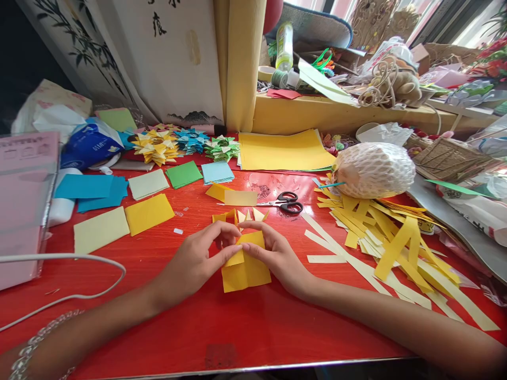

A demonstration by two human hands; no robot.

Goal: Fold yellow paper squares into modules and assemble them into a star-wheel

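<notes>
Between my hands is a yellow sheet of paper [246, 277], partly folded, with one flap lying over its upper left. My left hand [202, 252] pinches that flap between thumb and fingers. On the other side, my right hand [279, 253] grips the paper's upper edge, its thumb pressed on the front and almost touching the left thumb. Just behind the fingers stand small folded yellow and cream paper pieces [253, 214], partly hidden by the hands. Beyond them lie a cream paper rectangle [240, 198] and scissors [289, 202] with black handles.
Stacks of cut paper, such as a green stack [184, 174], lie back left beside finished paper stars [156, 148]. Large yellow sheets [283, 150] rest at the back. Paper strips [396, 253] spread on the right near a net-wrapped round object [374, 170]. A white cable [99, 258] loops left.
</notes>
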